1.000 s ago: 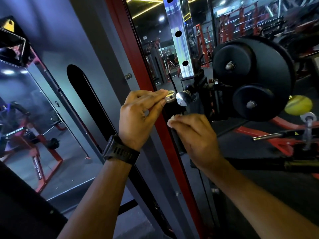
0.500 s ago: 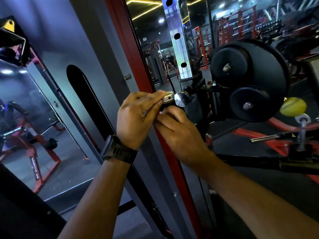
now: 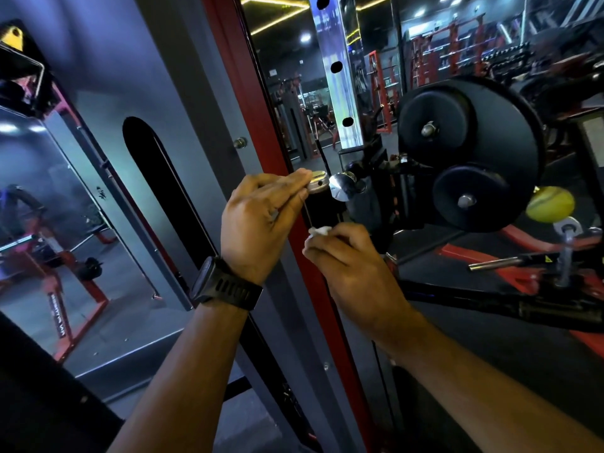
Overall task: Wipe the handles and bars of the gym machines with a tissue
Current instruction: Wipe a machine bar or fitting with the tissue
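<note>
A black upright handle (image 3: 323,209) with a round chrome end cap (image 3: 317,185) stands against the red machine frame at the centre. My left hand (image 3: 261,220), with a black watch on its wrist, pinches the cap's rim with its fingertips. Just below, my right hand (image 3: 343,253) is curled round the handle's lower part and clutches a small white tissue (image 3: 320,231), which pokes out by the thumb and touches the handle. A second chrome cap (image 3: 340,191) shows right beside the first one.
A red upright frame post (image 3: 258,125) and grey panel with a mirror (image 3: 108,158) fill the left. Large black round pads (image 3: 470,148) hang on the right, with a yellow knob (image 3: 550,204), a steel bar (image 3: 493,264) and red floor frames below them.
My right hand rose along the handle to meet my left hand, then slid back down with the tissue. My left hand has stayed on the chrome cap.
</note>
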